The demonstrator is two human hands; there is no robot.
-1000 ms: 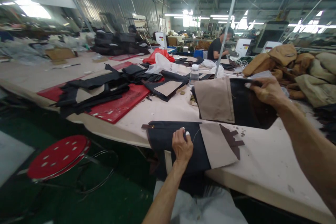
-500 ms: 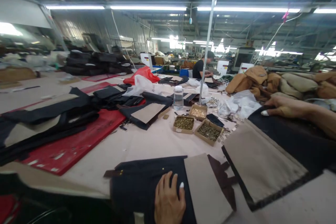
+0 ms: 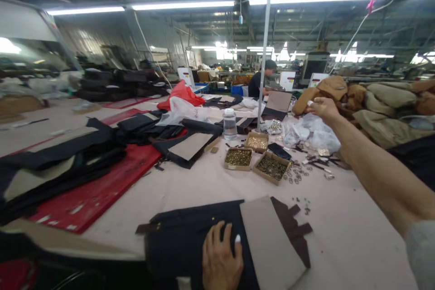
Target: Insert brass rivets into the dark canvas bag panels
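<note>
My left hand (image 3: pixel 222 256) lies flat, fingers spread, on a dark fabric piece (image 3: pixel 180 231) at the near edge of the table. That piece has a beige panel (image 3: pixel 270 240) and brown straps (image 3: pixel 295 231) on its right side. My right hand (image 3: pixel 322 108) is stretched out far over the table at the right, with nothing visible in its loosely bent fingers. Left of that hand, beside the pole, a dark and beige fabric panel (image 3: pixel 277 102) is apart from it; whether it has landed I cannot tell.
Small boxes of metal studs (image 3: pixel 238 157) stand mid-table near a clear bottle (image 3: pixel 230 124), a phone (image 3: pixel 279 151) and loose rings. A pole (image 3: pixel 266 50) rises behind. Dark pieces lie on a red board (image 3: pixel 102 186) at left. A person (image 3: pixel 256 84) sits beyond; brown bags (image 3: pixel 333 90) are heaped at right.
My right hand has let go of the dark and beige panel, which has moved from the near right to the far side by the pole. My left hand has stayed in place.
</note>
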